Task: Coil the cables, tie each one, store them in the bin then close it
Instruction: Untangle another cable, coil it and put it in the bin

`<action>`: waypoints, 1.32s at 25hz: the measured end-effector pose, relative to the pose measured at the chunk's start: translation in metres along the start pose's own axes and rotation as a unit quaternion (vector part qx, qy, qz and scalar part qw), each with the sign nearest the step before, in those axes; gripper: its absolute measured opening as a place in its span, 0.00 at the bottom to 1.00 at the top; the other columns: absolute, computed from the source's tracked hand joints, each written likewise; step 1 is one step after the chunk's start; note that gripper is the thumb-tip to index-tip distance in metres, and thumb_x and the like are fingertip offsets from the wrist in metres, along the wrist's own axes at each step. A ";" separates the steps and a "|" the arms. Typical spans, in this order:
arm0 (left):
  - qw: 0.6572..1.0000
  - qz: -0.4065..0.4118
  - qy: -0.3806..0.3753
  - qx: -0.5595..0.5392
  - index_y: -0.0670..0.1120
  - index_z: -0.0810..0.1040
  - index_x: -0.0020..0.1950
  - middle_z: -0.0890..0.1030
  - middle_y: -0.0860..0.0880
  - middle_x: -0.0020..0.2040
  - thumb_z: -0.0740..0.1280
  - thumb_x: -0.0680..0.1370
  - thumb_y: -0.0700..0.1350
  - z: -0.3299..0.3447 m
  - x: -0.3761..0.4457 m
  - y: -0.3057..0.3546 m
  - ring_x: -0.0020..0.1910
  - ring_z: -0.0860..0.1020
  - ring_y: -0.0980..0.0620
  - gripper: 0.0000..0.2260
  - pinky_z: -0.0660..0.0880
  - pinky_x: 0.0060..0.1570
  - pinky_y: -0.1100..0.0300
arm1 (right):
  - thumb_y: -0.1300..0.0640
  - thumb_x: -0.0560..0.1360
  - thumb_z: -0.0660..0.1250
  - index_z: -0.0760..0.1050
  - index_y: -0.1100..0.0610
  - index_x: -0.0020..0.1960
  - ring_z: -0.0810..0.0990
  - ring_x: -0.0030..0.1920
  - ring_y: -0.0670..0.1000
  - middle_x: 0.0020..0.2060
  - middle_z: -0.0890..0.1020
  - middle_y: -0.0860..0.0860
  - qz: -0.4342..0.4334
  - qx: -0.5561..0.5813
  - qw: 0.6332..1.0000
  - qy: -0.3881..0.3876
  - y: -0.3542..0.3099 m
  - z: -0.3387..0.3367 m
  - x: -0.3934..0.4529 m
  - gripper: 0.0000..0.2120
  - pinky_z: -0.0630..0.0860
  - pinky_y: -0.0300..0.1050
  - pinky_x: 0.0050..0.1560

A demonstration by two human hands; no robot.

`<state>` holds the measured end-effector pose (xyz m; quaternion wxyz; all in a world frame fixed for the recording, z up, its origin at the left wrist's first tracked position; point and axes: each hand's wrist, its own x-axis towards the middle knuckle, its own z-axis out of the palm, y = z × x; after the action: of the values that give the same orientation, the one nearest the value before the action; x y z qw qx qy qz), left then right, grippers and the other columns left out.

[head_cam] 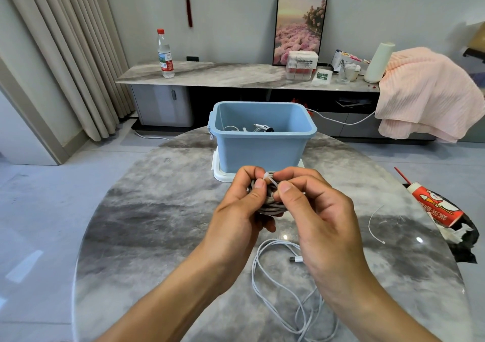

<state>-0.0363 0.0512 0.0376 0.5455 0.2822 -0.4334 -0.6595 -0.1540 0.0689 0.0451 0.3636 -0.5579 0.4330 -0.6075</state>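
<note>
Marble table holds my blue bin at twelve o'clock, open for cables. My left hand grips the grey coil tight so my right hand can pinch the white tie around it. One loose white cable waits at six o'clock.

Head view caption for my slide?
Both hands cinch a white tie around a coiled grey cable before the open blue bin.

From where the hands work, the blue bin blocks twelve o'clock, its top open. Bare table lies toward nine o'clock. A loose white cable sprawls at six, a zip tie and red packet at three.
</note>
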 end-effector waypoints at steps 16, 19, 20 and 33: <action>1.000 0.003 -0.010 0.019 0.47 0.67 0.45 0.71 0.48 0.40 0.58 0.79 0.49 -0.003 0.000 0.004 0.37 0.69 0.53 0.07 0.67 0.36 0.59 | 0.55 0.74 0.68 0.82 0.53 0.39 0.79 0.57 0.55 0.49 0.82 0.46 -0.019 -0.031 0.999 -0.020 0.000 -0.003 0.004 0.07 0.76 0.53 0.57; 1.000 -0.002 -0.015 0.012 0.47 0.67 0.45 0.72 0.49 0.39 0.58 0.79 0.49 -0.004 0.001 0.005 0.36 0.70 0.53 0.07 0.68 0.35 0.60 | 0.55 0.75 0.67 0.82 0.52 0.40 0.78 0.58 0.55 0.50 0.82 0.46 -0.019 -0.026 0.999 -0.029 0.000 -0.004 0.004 0.07 0.75 0.53 0.59; 1.000 -0.004 -0.018 0.011 0.47 0.67 0.46 0.72 0.49 0.39 0.58 0.79 0.49 -0.005 0.001 0.006 0.36 0.70 0.53 0.07 0.68 0.35 0.61 | 0.55 0.75 0.67 0.82 0.52 0.40 0.78 0.59 0.55 0.50 0.82 0.46 -0.019 -0.027 0.999 -0.032 0.000 -0.004 0.003 0.07 0.75 0.53 0.60; 0.997 -0.034 -0.070 0.030 0.48 0.69 0.43 0.72 0.48 0.41 0.58 0.77 0.47 -0.011 0.003 0.014 0.39 0.69 0.51 0.04 0.65 0.37 0.58 | 0.49 0.72 0.68 0.81 0.51 0.37 0.78 0.53 0.53 0.47 0.81 0.44 -0.011 -0.102 0.986 -0.132 -0.010 -0.023 0.018 0.08 0.73 0.50 0.53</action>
<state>-0.0204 0.0453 0.0453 0.4826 0.2666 -0.4804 -0.6821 -0.1782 0.0586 0.0609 0.3515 -0.6724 0.4347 -0.4852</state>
